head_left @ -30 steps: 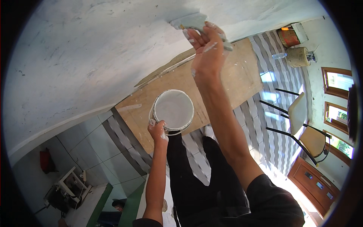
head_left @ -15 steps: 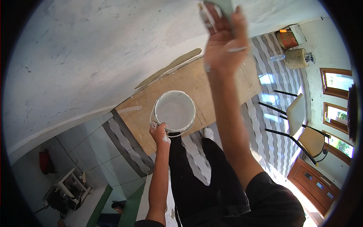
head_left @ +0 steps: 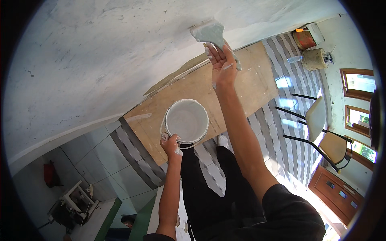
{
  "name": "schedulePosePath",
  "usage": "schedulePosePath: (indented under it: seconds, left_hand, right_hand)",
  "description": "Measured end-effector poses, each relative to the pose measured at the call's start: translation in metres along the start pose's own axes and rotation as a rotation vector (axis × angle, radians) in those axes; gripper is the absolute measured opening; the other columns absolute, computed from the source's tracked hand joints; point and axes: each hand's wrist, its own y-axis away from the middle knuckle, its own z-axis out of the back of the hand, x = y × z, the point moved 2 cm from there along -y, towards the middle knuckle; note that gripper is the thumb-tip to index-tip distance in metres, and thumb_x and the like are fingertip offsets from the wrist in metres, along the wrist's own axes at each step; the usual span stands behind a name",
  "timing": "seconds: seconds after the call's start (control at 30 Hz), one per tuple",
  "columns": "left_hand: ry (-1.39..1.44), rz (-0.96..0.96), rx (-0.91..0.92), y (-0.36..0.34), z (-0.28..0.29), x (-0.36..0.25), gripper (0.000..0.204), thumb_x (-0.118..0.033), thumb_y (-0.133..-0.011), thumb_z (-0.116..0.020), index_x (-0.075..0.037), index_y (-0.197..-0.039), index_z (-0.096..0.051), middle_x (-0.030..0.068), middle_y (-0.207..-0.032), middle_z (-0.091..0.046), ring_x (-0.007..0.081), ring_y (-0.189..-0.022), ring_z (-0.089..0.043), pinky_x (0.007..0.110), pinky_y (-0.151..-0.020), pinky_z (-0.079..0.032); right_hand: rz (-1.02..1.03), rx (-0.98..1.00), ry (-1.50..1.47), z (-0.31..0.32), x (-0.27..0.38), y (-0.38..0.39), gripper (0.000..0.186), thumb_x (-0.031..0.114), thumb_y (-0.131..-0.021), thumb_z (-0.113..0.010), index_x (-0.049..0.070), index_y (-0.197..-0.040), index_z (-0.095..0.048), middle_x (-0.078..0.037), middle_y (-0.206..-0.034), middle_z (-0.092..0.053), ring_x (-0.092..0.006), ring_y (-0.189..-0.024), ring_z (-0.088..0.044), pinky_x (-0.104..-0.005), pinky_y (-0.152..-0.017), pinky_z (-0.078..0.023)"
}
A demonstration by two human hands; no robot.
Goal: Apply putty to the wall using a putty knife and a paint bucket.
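My left hand (head_left: 171, 145), smeared with white, grips the near left rim and handle of a white bucket (head_left: 187, 120). White paste coats the bucket's inner wall. Up by the white patchy wall (head_left: 100, 48), my right hand (head_left: 223, 66) is closed round the handle of a wide pale green putty knife (head_left: 210, 33). Its blade edge, with white paste along it, lies at the wall surface; whether it presses there I cannot tell. White smudges show on the fingers and palm of that hand.
A wooden board (head_left: 241, 88) lies along the wall foot below the bucket. On the right are a chair (head_left: 321, 124), a paint-stained pail (head_left: 313, 59), a red container (head_left: 303, 39) and a plastic bottle (head_left: 294, 59). A white frame-like object (head_left: 78, 201) stands lower left.
My right hand has moved down and left with the putty knife, whose whole blade now shows against the wall. The left hand and bucket have barely shifted.
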Motion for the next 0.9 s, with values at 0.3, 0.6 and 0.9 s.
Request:
schedulePosePath:
  seconds: [0.3, 0.6, 0.9]
  left_hand:
    - [-0.066, 0.006, 0.031, 0.011, 0.013, 0.004, 0.016, 0.006, -0.061, -0.057, -0.004, -0.067, -0.047, 0.0018, -0.067, -0.053, 0.0131, -0.056, -0.048, 0.028, -0.051, -0.038]
    - [-0.145, 0.083, 0.097, 0.004, 0.032, -0.004, 0.019, 0.006, -0.057, -0.058, -0.005, -0.067, -0.046, 0.0025, -0.068, -0.051, 0.0158, -0.063, -0.049, 0.031, -0.058, -0.04]
    - [-0.066, -0.022, -0.001, 0.001, 0.036, -0.005, 0.029, 0.005, -0.059, -0.059, 0.0, -0.087, -0.05, 0.0076, -0.082, -0.056, 0.0192, -0.072, -0.056, 0.031, -0.065, -0.045]
  right_hand:
    - [-0.164, -0.144, -0.03, -0.041, -0.009, 0.027, 0.037, 0.018, -0.095, -0.047, -0.009, -0.12, -0.045, -0.021, -0.111, -0.059, -0.0302, -0.108, -0.059, -0.0362, -0.095, -0.048]
    - [0.102, -0.062, 0.059, -0.15, 0.047, 0.063, 0.04, 0.018, -0.093, -0.048, -0.01, -0.122, -0.046, -0.023, -0.109, -0.062, -0.0295, -0.104, -0.062, -0.0363, -0.096, -0.048]
    - [0.318, 0.157, 0.151, -0.127, 0.03, 0.05, 0.045, 0.023, -0.095, -0.042, -0.008, -0.127, -0.044, -0.024, -0.113, -0.061, -0.0293, -0.108, -0.061, -0.0367, -0.099, -0.046]
